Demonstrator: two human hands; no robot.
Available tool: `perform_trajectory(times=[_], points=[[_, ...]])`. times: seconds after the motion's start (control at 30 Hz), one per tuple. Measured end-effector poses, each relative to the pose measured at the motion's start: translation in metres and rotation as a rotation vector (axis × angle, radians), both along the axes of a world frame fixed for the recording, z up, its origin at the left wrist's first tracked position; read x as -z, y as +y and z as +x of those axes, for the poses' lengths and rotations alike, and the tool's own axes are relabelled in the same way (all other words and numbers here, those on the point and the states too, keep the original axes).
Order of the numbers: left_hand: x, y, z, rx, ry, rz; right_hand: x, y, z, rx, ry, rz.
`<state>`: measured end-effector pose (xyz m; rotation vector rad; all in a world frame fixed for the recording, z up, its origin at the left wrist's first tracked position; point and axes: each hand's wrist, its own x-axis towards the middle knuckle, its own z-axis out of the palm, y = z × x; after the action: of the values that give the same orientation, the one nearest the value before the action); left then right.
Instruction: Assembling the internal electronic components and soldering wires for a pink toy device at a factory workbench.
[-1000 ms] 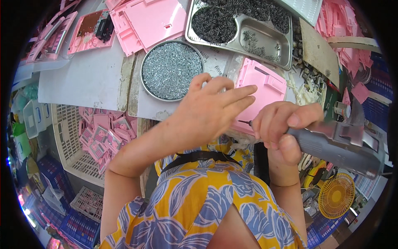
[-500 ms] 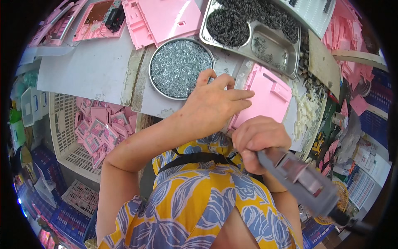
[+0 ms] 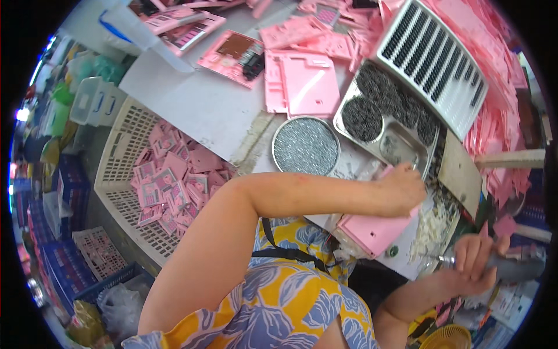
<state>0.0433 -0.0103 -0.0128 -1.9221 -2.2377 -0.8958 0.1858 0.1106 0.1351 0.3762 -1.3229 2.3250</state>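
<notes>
My left hand [image 3: 401, 189] is closed at the upper right part of a pink plastic panel [image 3: 372, 234] lying at the table's near edge. Its fingertips are partly hidden, and the forearm crosses over the table. Out to the right, beside the table, my right hand [image 3: 478, 262] grips a grey electric screwdriver [image 3: 523, 269], its thin metal bit pointing left toward the panel. A round metal dish [image 3: 306, 145] full of small silvery screws stands beyond my left forearm. Dark springs [image 3: 363, 119] fill most of a steel tray [image 3: 427, 152] farther right.
A cream basket [image 3: 116, 151] of pink parts stands at left. Pink casings [image 3: 311, 87] lie across the table's far side. A white rack [image 3: 433, 64] holds rows of black pieces. Off-white plastic bits [image 3: 430, 230] lie right of the panel, and a yellow basket [image 3: 447, 337] sits low.
The view has swung left. My left hand has moved from beside the screw dish onto the panel. My right hand has carried the screwdriver outward to the right, and its bit now points left.
</notes>
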Motion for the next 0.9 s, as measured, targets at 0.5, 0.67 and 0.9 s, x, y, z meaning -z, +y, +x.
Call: perform_trajectory(times=[0.5, 0.67, 0.9], points=[[-0.051, -0.445, -0.048, -1.135, -0.233, -0.67, 0.049, 0.06, 0.015, 0.44, -0.295, 0.421], [-0.026, -0.361, -0.142, -0.888, -0.004, -0.049, 0.047, 0.052, -0.006, 0.441, -0.304, 0.479], [-0.019, -0.291, -0.363, -0.753, 0.05, -0.869, 0.049, 0.051, -0.001, 0.504, -0.338, 0.522]])
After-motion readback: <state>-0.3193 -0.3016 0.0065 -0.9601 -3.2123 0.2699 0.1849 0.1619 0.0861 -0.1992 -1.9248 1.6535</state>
